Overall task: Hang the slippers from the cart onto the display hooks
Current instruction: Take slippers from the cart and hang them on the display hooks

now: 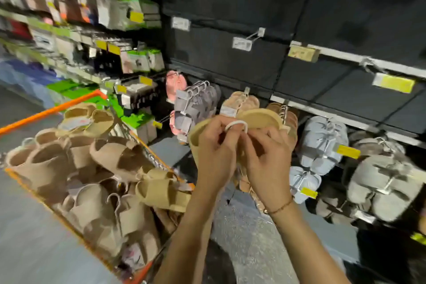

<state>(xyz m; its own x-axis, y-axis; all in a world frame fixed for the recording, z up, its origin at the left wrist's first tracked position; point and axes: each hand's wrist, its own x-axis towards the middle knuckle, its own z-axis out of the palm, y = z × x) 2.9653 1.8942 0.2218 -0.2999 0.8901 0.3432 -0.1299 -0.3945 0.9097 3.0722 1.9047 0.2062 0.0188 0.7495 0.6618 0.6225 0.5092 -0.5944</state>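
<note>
Hands: my left hand [215, 152] and right hand [267, 157] are together, both pinching the white hanger [237, 125] of a tan pair [258, 119]; I judge I'm turning its loop toward a hook.
Pair: held up just ahead of both hands, soles facing me, flat ovals that look like matte foam.
Hook: beyond the fingertips a hook [247, 92] already carries similar tan slippers, the likely target.
Cart: left of my left hand, the orange cart [53, 110] holds a loose heap of beige slippers [110, 163], wide-strapped and soft-looking, hangers poking up.
Display: right of my right hand hang pale blue [320, 143] and grey pairs [382, 182], puffy and rounded, sorted by colour.
Blur: finer texture I cannot tell.
</note>
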